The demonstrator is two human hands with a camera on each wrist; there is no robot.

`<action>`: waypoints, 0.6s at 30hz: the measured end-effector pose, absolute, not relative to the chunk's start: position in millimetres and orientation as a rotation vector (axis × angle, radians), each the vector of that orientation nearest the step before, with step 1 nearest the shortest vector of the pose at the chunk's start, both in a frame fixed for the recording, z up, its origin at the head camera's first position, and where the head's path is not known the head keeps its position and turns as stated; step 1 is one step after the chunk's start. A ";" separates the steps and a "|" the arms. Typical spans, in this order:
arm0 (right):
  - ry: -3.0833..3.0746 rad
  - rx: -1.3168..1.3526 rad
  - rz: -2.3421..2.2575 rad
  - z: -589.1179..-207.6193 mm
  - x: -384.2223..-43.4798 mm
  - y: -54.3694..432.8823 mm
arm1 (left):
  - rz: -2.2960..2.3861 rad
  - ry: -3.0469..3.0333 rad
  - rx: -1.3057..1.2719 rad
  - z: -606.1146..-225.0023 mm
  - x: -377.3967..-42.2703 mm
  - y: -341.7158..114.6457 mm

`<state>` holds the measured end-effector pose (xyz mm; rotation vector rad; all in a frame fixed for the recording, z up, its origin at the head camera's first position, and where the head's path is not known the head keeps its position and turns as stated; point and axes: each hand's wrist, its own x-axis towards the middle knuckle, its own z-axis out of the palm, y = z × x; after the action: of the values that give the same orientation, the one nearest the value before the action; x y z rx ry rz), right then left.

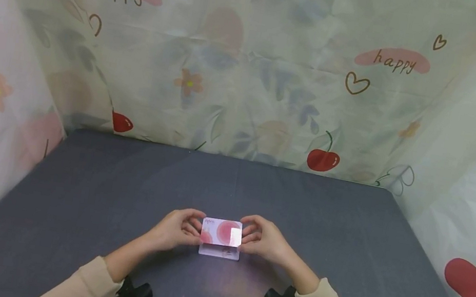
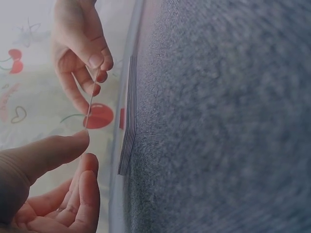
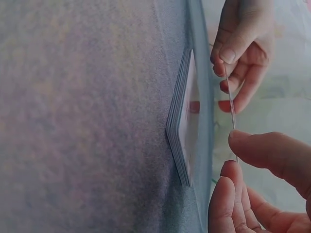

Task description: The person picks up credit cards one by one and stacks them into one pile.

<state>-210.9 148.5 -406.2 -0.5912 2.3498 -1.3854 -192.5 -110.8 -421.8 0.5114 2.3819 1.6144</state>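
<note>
Between my two hands is a thin white card (image 1: 220, 232) with pink circles printed on it. My left hand (image 1: 176, 228) pinches its left edge between thumb and fingers. On the opposite edge, my right hand (image 1: 265, 241) holds it the same way. In both wrist views the card (image 2: 91, 102) shows almost edge-on as a narrow line, lifted off the table. Beneath it a neat stack of several similar cards (image 3: 179, 126) lies flat on the cloth. From the head view, the held card hides most of that stack (image 1: 219, 253), leaving only the near strip visible.
A dark grey cloth covers the table (image 1: 231, 189). Printed curtains (image 1: 255, 68) with cherries, flowers and hearts enclose the back and both sides. Black wrist devices (image 1: 135, 294) sit under both forearms, close above the tabletop. Both sleeves are beige.
</note>
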 end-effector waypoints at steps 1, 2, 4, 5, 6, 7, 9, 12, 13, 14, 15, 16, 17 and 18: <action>2.354 -0.588 -1.380 -406.7 -210.7 148.6 | 1.608 2.388 0.516 -422.0 -192.1 -110.8; 2.358 -0.583 -1.374 -407.4 -210.6 148.7 | 1.604 2.394 0.517 -422.1 -191.8 -110.7; 2.362 -0.574 -1.366 -408.5 -210.2 148.8 | 1.588 2.406 0.516 -421.4 -190.6 -110.7; 2.362 -0.570 -1.365 -408.9 -210.1 148.8 | 1.581 2.412 0.515 -420.8 -189.8 -110.5; 2.363 -0.565 -1.364 -409.5 -210.0 148.6 | 1.573 2.419 0.512 -420.4 -189.3 -110.4; 2.364 -0.564 -1.361 -410.2 -210.0 148.8 | 1.566 2.425 0.512 -419.8 -188.6 -110.2; 2.363 -0.563 -1.361 -411.2 -209.8 149.1 | 1.555 2.430 0.506 -419.2 -188.0 -110.0; 2.367 -0.565 -1.358 -413.0 -209.8 149.6 | 1.548 2.435 0.505 -419.2 -187.8 -109.7; 2.369 -0.567 -1.356 -413.4 -209.7 149.7 | 1.545 2.434 0.505 -419.3 -187.9 -109.7; 2.370 -0.570 -1.356 -413.6 -209.6 149.8 | 1.539 2.435 0.507 -419.6 -188.1 -109.8; 2.370 -0.568 -1.355 -413.9 -209.5 150.0 | 1.535 2.436 0.505 -420.0 -188.4 -109.7; 2.371 -0.568 -1.352 -414.1 -209.4 150.1 | 1.532 2.438 0.506 -420.3 -188.5 -109.7; 2.370 -0.569 -1.351 -414.3 -209.4 150.2 | 1.527 2.438 0.504 -420.8 -188.8 -109.7; 2.371 -0.568 -1.349 -414.5 -209.4 150.4 | 1.520 2.440 0.500 -421.2 -189.1 -109.8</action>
<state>-209.4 150.4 -414.5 -0.5681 2.3711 -1.3489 -189.1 -109.8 -421.2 0.5004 2.4395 1.5197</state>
